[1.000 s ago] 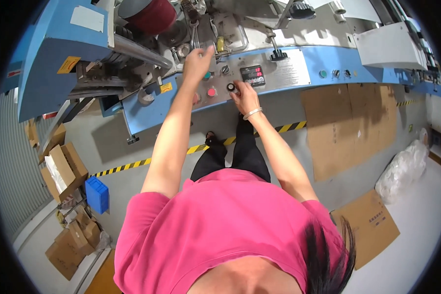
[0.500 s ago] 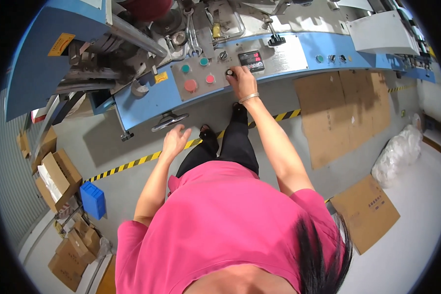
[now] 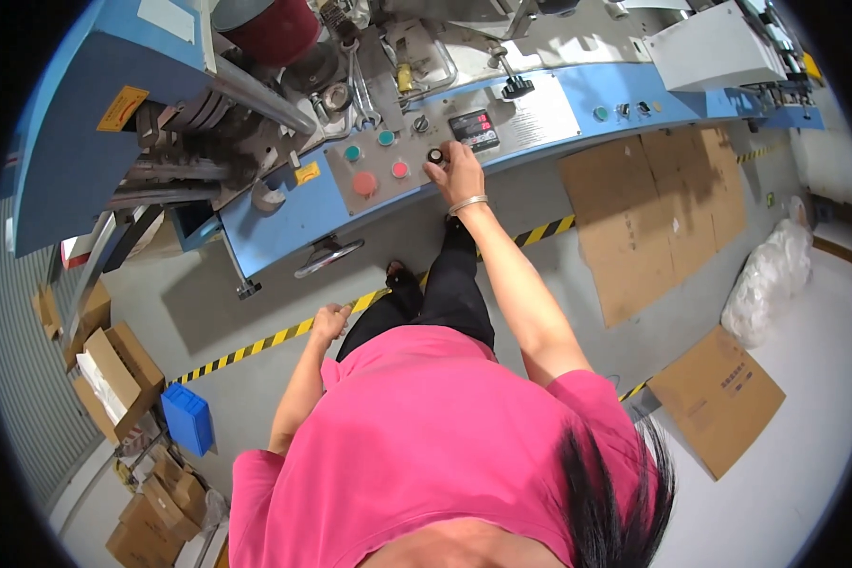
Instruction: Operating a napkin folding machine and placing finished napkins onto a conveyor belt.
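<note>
Bright light reaches me, apparently from above, its source outside the frame. The blue machine (image 3: pixel 293 216) throws a soft shadow onto the grey floor (image 3: pixel 204 308) left of centre. Plastic wrapping (image 3: pixel 765 284) at the right edge catches pale glare, and the lower right is nearly washed white. My right fingers (image 3: pixel 460 152) look fairly crisp. Straight edges bow toward the frame's dark, rounded rim.

- Knob (image 3: pixel 434 155) in my right hand (image 3: pixel 459 178), near the panel's (image 3: pixel 378 159) front edge: smooth plastic
- Panel: dull metal
- Wrenches (image 3: pixel 359 88), back edge: shiny metal
- My bangle (image 3: pixel 468 204): smooth metal
- My shirt (image 3: pixel 398 417): matt cloth
</note>
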`<state>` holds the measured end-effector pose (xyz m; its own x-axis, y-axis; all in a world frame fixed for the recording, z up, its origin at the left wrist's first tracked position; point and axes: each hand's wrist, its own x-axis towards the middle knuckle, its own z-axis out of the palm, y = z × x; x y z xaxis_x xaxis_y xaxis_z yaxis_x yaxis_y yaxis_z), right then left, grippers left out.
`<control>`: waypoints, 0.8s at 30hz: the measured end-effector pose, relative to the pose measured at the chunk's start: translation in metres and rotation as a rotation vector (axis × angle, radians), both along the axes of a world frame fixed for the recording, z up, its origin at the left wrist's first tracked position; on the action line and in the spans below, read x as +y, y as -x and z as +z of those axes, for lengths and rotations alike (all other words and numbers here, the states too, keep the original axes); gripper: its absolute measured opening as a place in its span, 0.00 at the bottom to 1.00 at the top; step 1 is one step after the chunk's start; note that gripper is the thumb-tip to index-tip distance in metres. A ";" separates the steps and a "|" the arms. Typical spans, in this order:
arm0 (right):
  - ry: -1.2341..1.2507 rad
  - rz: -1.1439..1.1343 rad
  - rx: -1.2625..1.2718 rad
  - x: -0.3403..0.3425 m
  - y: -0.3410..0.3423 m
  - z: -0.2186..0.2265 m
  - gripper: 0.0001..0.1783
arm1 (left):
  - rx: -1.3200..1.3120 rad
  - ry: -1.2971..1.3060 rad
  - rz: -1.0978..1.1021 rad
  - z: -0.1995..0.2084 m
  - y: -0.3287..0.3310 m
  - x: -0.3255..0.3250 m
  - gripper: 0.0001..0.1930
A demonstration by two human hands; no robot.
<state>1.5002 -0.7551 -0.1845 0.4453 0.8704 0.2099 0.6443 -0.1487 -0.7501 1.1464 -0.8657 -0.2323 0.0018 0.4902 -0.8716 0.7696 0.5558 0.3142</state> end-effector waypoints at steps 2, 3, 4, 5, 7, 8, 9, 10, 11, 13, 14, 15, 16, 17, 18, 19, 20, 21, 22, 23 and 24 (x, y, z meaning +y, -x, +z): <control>0.035 0.010 0.031 -0.003 0.001 0.003 0.15 | -0.011 0.027 0.059 -0.007 0.004 -0.006 0.17; 0.071 0.025 0.064 -0.003 0.001 0.003 0.15 | 0.009 0.049 0.099 -0.011 0.007 -0.009 0.17; 0.070 0.018 0.063 -0.003 0.001 0.000 0.15 | 0.030 0.071 0.135 -0.010 0.007 -0.009 0.16; 0.013 0.000 0.041 -0.003 0.000 -0.007 0.15 | 0.041 0.089 0.136 -0.006 0.006 -0.008 0.16; -0.045 -0.022 0.019 -0.002 0.000 -0.013 0.16 | 0.042 0.097 0.155 -0.009 0.012 -0.008 0.16; -0.031 -0.025 0.032 -0.002 0.001 -0.013 0.15 | 0.043 0.107 0.180 -0.012 0.015 -0.009 0.16; -0.017 -0.028 0.046 -0.001 0.001 -0.014 0.15 | 0.044 0.106 0.175 -0.014 0.018 -0.009 0.16; -0.018 -0.034 0.046 -0.001 0.002 -0.014 0.15 | 0.028 0.120 0.198 -0.015 0.018 -0.008 0.17; -0.020 -0.040 0.040 -0.001 0.002 -0.014 0.14 | 0.012 0.134 0.220 -0.014 0.019 -0.006 0.18; -0.024 -0.052 0.036 -0.002 0.003 -0.013 0.14 | 0.021 0.129 0.150 -0.007 0.011 -0.005 0.18; 0.009 -0.045 0.073 -0.003 0.003 -0.010 0.14 | 0.028 0.125 0.086 -0.003 0.009 -0.003 0.18; 0.043 -0.039 0.111 -0.004 0.002 -0.008 0.13 | 0.062 0.108 0.031 -0.015 0.014 -0.006 0.18; 0.040 -0.043 0.114 -0.004 0.003 -0.001 0.13 | 0.065 0.105 0.027 -0.027 0.018 -0.008 0.18; 0.032 -0.091 0.149 -0.006 0.004 0.008 0.13 | 0.161 -0.009 -0.180 -0.036 0.019 -0.008 0.17; 0.024 -0.140 0.185 -0.008 0.004 0.013 0.12 | 0.256 -0.125 -0.388 -0.044 0.022 -0.007 0.17; 0.023 -0.153 0.182 -0.015 0.002 0.012 0.12 | 0.227 -0.227 -0.502 -0.039 0.014 -0.002 0.16; 0.034 -0.178 0.173 -0.024 -0.003 0.008 0.12 | 0.223 -0.230 -0.516 -0.021 -0.002 0.006 0.16; 0.044 -0.202 0.163 -0.034 -0.007 0.004 0.11 | 0.080 -0.239 -0.451 0.006 -0.025 0.017 0.13; 0.144 -0.231 0.049 -0.043 -0.009 0.004 0.11 | -0.063 -0.247 -0.383 0.030 -0.047 0.027 0.11; 0.141 -0.235 0.048 -0.049 -0.005 0.019 0.11 | -0.113 -0.221 -0.313 0.044 -0.064 0.035 0.09; 0.148 -0.274 0.329 -0.053 -0.002 0.044 0.11 | -0.163 -0.194 -0.244 0.056 -0.082 0.043 0.08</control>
<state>1.5022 -0.8084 -0.1408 0.6854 0.7214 -0.0991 0.2969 -0.4010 -0.8666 1.2282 -0.8229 -0.1761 0.2702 0.6150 -0.7408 0.8035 0.2799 0.5255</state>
